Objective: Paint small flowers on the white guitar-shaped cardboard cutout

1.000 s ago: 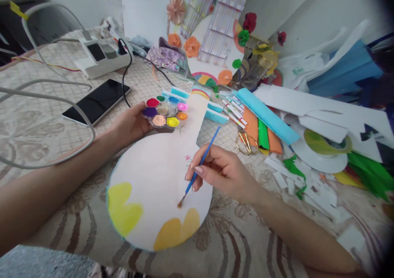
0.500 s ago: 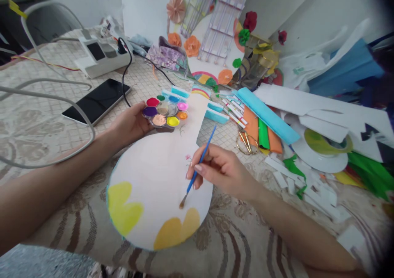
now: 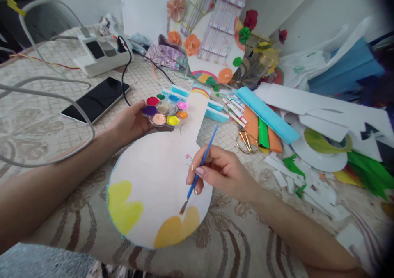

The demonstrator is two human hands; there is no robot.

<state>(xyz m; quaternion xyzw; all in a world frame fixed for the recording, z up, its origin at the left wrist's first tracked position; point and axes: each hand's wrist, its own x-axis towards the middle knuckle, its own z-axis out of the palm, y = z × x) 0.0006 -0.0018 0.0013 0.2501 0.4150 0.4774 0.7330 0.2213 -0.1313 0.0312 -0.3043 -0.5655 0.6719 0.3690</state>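
Note:
A paint palette (image 3: pixel 167 107) with several coloured wells rests in my left hand (image 3: pixel 135 120), whose fingers are closed on its left edge. In my right hand (image 3: pixel 218 171) is a blue paintbrush (image 3: pixel 201 163), pinched between thumb and fingers. Its brown bristles point down at the upper edge of an orange painted shape; whether they touch cannot be made out. That shape is on a white guitar-shaped cutout (image 3: pixel 150 167) lying on the table. A yellow painted shape is at its lower left, and a small pink flower drawing is beside my right fingers.
A tablet (image 3: pixel 97 99) and a white power strip (image 3: pixel 101 58) with cables stand at the left. Gold-handled scissors (image 3: pixel 246 142), markers (image 3: pixel 234 110), a blue paper roll (image 3: pixel 267 114) and paper scraps lie at the right. A decorated cutout (image 3: pixel 212 44) leans at the back.
My right hand has moved slightly down with the paintbrush, bringing the bristles closer to the notch of the orange shape. My left hand and the palette have hardly moved.

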